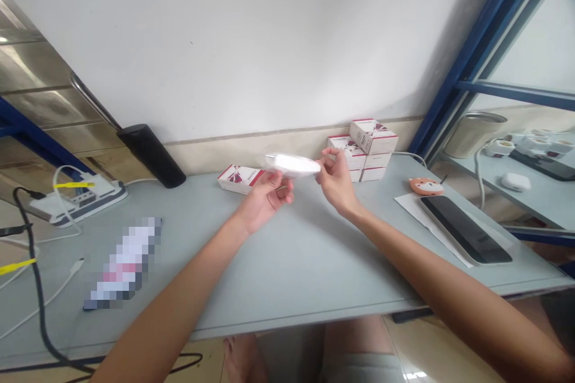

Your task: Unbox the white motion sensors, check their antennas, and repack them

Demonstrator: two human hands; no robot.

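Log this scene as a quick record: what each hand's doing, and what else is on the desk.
left hand: holds the white device from below
right hand: pinches its right end
nearby: stacked boxes, lone box
rest: tablet on paper, power strip, all on the desk

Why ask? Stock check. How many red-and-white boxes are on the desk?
5: one box lying alone on the left, and four in a stack by the wall on the right, with the top box tilted. The stack's layers are hard to separate, so more may be hidden.
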